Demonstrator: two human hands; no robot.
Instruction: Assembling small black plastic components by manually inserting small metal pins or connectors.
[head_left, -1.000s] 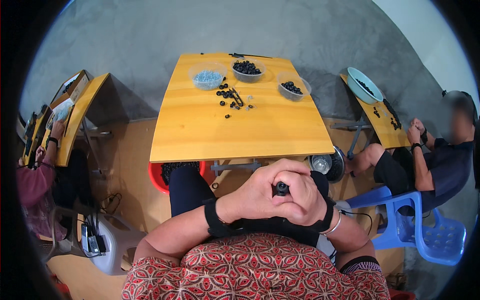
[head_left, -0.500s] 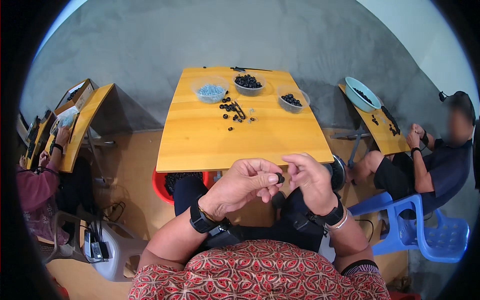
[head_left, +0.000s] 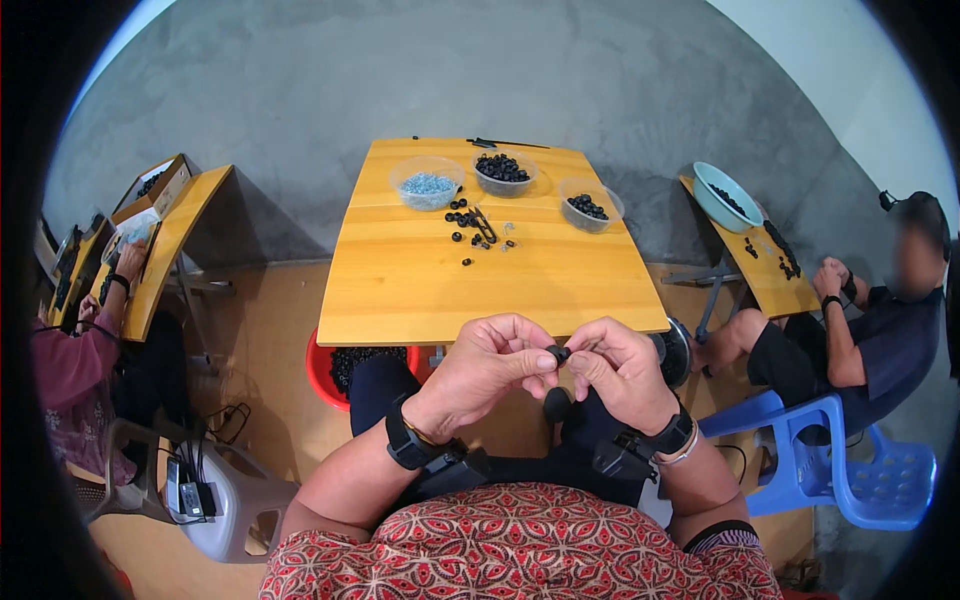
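Observation:
My left hand (head_left: pixel 482 372) pinches a small round black part (head_left: pixel 557 353) between thumb and fingers, just off the near edge of the table. The fingers of my right hand (head_left: pixel 625 375) are closed at the other side of the same part; whatever else they hold is too small to make out. On the table (head_left: pixel 400 290) ahead lie several loose black parts (head_left: pixel 461 217) beside black thread snips (head_left: pixel 485 225). Behind them are a clear bowl of small light-blue pieces (head_left: pixel 427 187) and two clear bowls of black parts (head_left: pixel 502 168) (head_left: pixel 587 207).
A red basin (head_left: pixel 325 375) of black parts sits under the table's left side. Two people work at side tables, one on the left (head_left: pixel 85 365) and one on the right (head_left: pixel 870 330). A blue chair (head_left: pixel 830 450) and a grey stool (head_left: pixel 235 500) flank me.
My right hand has moved left and down to the black part, its raised fingers closing at it. My left hand keeps its pinch.

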